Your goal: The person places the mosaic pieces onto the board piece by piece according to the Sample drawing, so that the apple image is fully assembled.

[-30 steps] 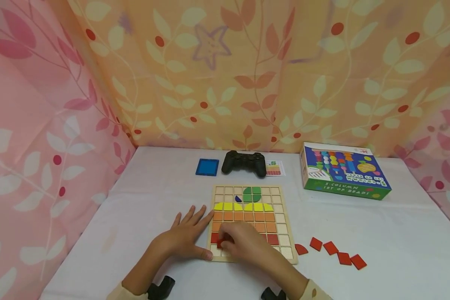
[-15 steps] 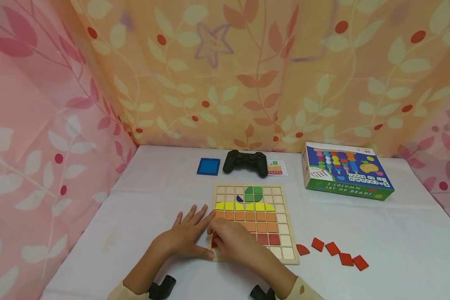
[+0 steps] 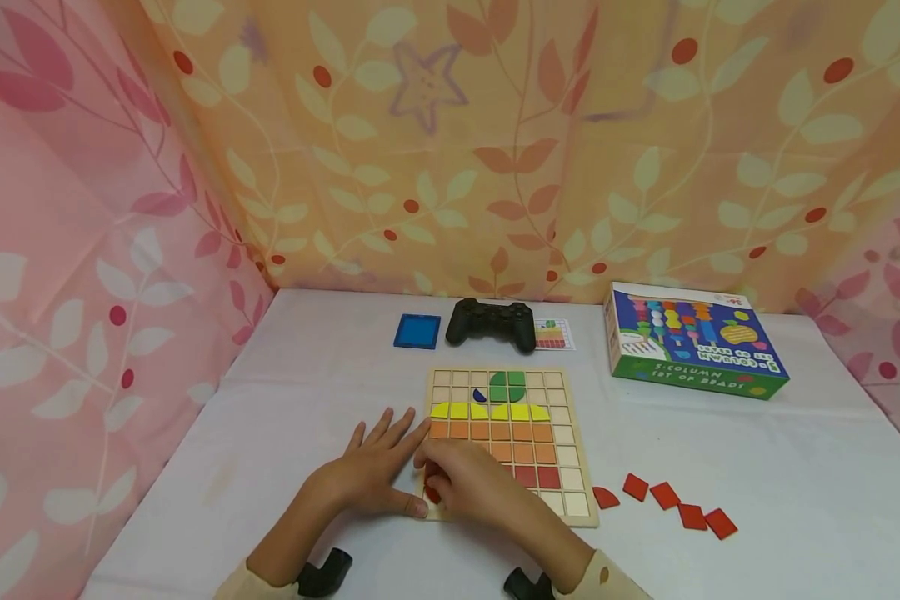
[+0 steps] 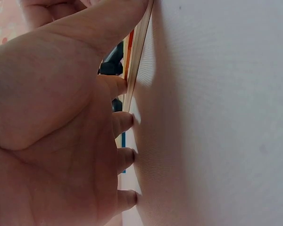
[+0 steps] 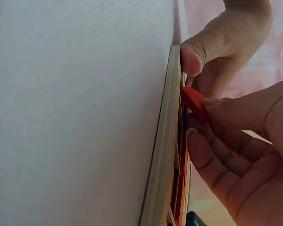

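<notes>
A wooden grid board [image 3: 589, 512] lies on the white table, with green, yellow, orange and red tiles set in its cells. My right hand [image 3: 468, 483] is over the board's near left corner. It pinches a red tile with a curved edge [image 5: 195, 102] between thumb and fingers; the tile stands tilted, its lower tip at the board. My left hand [image 3: 371, 479] is spread flat, its thumb on the near left corner and its index fingertip at the left edge. The right hand covers part of the red and orange rows.
Several loose red tiles [image 3: 665, 496] lie right of the board, with a red quarter-round tile [image 3: 606, 497] nearest it. Behind stand a blue square tray [image 3: 417, 331], a black game controller [image 3: 491, 324], a pattern card [image 3: 553, 334] and a bead-set box [image 3: 697, 342].
My right hand has moved left with the red tile, from the second column to the board's near left corner. My left hand stays in place.
</notes>
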{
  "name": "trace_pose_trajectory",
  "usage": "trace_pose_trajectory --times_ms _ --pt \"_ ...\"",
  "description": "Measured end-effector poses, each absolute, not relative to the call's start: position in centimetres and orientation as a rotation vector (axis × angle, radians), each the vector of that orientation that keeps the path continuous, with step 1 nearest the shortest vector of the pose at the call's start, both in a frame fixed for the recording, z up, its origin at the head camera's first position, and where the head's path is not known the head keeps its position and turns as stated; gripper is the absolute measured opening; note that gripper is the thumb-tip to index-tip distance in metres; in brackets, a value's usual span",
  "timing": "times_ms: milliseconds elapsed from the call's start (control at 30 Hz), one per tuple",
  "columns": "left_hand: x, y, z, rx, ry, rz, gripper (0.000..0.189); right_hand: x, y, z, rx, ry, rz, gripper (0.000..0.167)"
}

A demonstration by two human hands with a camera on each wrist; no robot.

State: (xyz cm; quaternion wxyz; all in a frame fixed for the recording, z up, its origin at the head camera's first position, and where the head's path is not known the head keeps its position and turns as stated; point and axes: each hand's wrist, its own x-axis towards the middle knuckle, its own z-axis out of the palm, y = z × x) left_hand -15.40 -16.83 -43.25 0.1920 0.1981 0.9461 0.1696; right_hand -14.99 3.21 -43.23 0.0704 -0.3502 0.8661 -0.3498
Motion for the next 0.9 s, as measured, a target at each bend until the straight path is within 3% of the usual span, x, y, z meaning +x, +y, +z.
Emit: trace_pose_trajectory --times_ms 900 --pt "-15.4 -16.8 -43.3 0.592 2.671 0.460 0.114 -13.9 3.0 -43.0 -1.283 2.759 -0.748 0.010"
